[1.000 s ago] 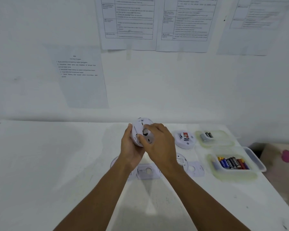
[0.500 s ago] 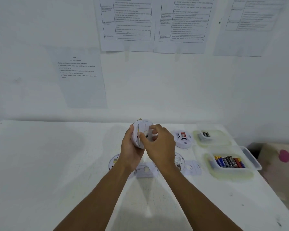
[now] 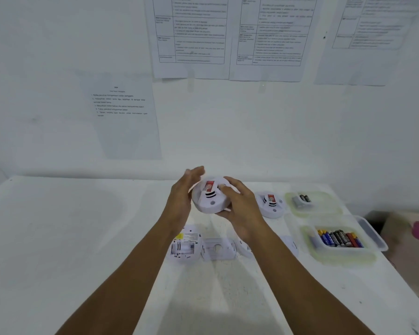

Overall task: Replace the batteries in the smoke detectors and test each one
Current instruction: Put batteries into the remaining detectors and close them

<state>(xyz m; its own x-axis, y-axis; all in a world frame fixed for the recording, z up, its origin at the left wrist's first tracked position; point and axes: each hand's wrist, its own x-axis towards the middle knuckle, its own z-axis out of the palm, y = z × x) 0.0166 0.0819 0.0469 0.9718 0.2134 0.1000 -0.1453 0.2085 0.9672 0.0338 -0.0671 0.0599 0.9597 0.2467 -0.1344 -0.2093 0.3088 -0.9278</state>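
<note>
1. The left hand (image 3: 181,201) was held flat, its fingers straight and blurred, against the left rim of the held smoke detector (image 3: 209,198). It gripped nothing.
2. The right hand (image 3: 242,213) held that detector from the right, with the fingers curled over its top edge and the thumb beneath.
3. The held smoke detector was raised above the table (image 3: 82,238), tilted toward the person, with its vented face and red label showing.
4. The second smoke detector (image 3: 270,204) lay face up on the table, just right of the right hand and apart from it.
5. The opened smoke detector (image 3: 184,245) lay back up under the left forearm, its battery bay exposed.
6. A mounting plate (image 3: 218,249) lay just beside it, between the two forearms.
7. The large tray (image 3: 370,234), near the right edge of the table, contained a row of mixed batteries (image 3: 339,238).
8. The small tray (image 3: 324,209), behind the large one, contained a few dark cells (image 3: 304,198).
9. Printed sheets (image 3: 191,37) were fixed to the wall behind the table. Their text was too small to read.
</note>
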